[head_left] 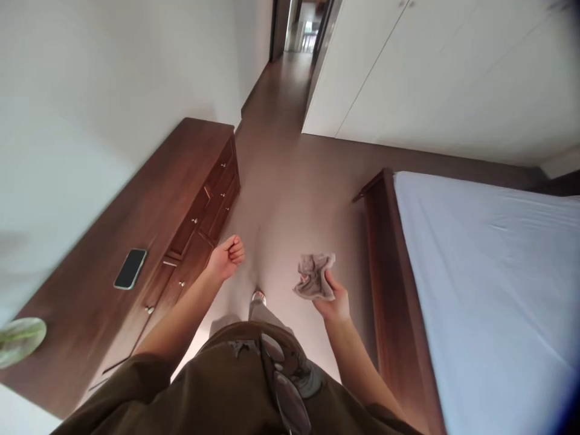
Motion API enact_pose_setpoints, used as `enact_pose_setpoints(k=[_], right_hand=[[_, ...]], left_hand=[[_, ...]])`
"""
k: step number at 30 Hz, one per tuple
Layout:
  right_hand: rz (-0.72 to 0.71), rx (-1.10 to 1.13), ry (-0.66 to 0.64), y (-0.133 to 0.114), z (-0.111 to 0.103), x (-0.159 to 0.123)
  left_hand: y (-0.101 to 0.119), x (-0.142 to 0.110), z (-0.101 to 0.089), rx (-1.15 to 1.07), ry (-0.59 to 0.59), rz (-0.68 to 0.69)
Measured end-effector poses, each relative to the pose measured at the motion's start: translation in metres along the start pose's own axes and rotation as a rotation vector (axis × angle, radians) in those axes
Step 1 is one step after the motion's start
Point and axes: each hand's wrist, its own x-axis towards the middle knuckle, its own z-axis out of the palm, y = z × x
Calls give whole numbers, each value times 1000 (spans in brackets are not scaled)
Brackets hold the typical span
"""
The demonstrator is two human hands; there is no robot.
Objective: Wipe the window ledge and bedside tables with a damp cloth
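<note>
Gripped in my right hand is a crumpled greyish-brown cloth, held out over the floor in front of me. The fingers behind the cloth are partly hidden. My left hand hangs in the air beside the drawers of the dark wooden dresser, touching nothing. Its fingers are curled into a loose fist, and nothing shows in it. A phone with a dark screen lies on the dresser top, left of that hand.
To the right stands a wooden bed frame with a pale blue sheet on its mattress. White cabinet doors line the far right wall. The brown floor runs ahead to a doorway. A round glass dish sits at the dresser's near end.
</note>
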Motion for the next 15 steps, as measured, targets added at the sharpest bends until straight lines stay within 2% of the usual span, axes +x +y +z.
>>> enact_pose_setpoints(k=[3, 6, 8, 11, 15], right_hand=[[59, -53, -129, -62, 86, 102], [77, -82, -224, -111, 148, 202], [59, -90, -214, -141, 173, 271], [25, -87, -141, -196, 196, 367], [-76, -49, -15, -287, 215, 471]], left_hand=[[44, 86, 62, -17, -43, -37], [92, 180, 102, -19, -79, -59], [126, 250, 122, -27, -112, -61], [178, 363, 159, -37, -136, -83], [245, 517, 233, -29, -144, -155]])
